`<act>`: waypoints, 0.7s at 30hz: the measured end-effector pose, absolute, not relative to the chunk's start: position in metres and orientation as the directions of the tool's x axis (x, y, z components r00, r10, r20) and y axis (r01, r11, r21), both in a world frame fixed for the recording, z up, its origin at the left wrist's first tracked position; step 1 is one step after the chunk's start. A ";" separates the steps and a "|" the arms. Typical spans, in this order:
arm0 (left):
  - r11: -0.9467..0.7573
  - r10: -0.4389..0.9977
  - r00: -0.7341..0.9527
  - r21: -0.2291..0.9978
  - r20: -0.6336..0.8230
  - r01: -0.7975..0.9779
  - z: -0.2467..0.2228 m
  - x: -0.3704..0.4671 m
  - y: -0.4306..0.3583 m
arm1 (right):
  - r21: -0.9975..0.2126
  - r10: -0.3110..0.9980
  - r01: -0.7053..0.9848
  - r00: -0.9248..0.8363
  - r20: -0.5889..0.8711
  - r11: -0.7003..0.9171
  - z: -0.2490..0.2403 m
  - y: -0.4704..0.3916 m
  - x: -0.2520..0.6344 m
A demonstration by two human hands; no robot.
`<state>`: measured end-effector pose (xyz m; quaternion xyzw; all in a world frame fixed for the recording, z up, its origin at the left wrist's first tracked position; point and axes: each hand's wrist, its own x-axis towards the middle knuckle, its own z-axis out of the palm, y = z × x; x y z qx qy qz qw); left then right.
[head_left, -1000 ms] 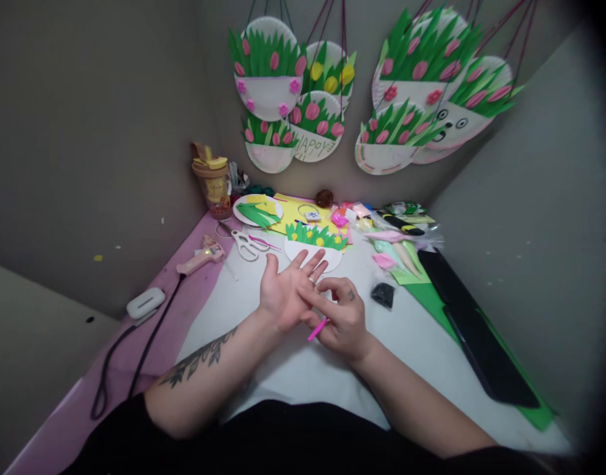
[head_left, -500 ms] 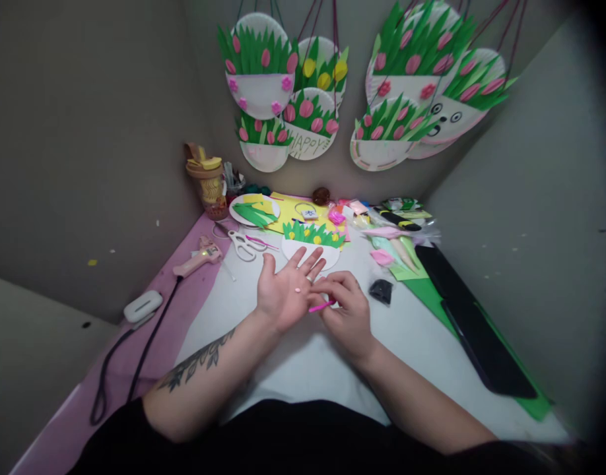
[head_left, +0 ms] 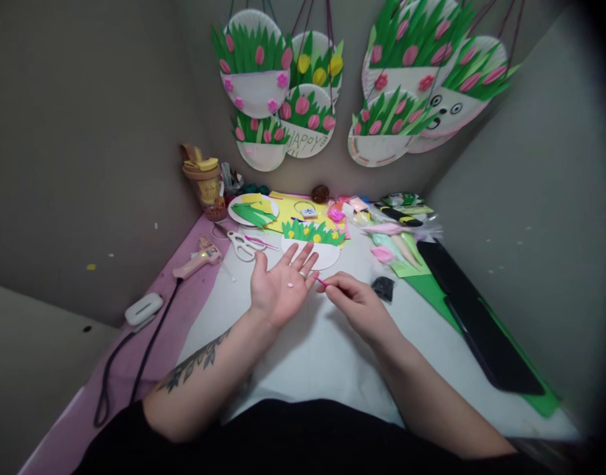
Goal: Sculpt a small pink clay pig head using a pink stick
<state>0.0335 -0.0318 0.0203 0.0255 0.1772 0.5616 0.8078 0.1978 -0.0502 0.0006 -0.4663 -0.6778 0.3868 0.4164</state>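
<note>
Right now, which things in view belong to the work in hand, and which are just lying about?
In the work:
small pale-pink piece on the open left hand
thin pink tool in the right hand
probably the leafy white cut-out just beyond the left hand

Apparently just lying about:
white-handled scissors
pink glue gun
white case
lidded cup

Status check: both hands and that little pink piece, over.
Left hand open, palm up. Small pink piece lying on it, nothing covering the piece. Right hand pinching thin pink stick.
</note>
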 end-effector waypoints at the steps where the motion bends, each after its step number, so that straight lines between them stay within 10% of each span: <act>1: 0.367 0.917 0.306 0.240 -0.257 -0.899 0.020 0.034 -0.032 | -0.900 0.949 0.319 -0.208 0.238 0.296 0.000 -0.050 0.197; 12: 0.364 0.921 0.303 0.261 -0.245 -0.894 0.021 0.035 -0.034 | -0.596 0.736 0.454 -0.248 0.629 0.662 -0.004 -0.061 0.187; 21: 0.357 0.927 0.305 0.266 -0.218 -0.895 0.020 0.035 -0.034 | -0.485 0.708 0.554 -0.309 0.635 0.677 -0.006 -0.062 0.188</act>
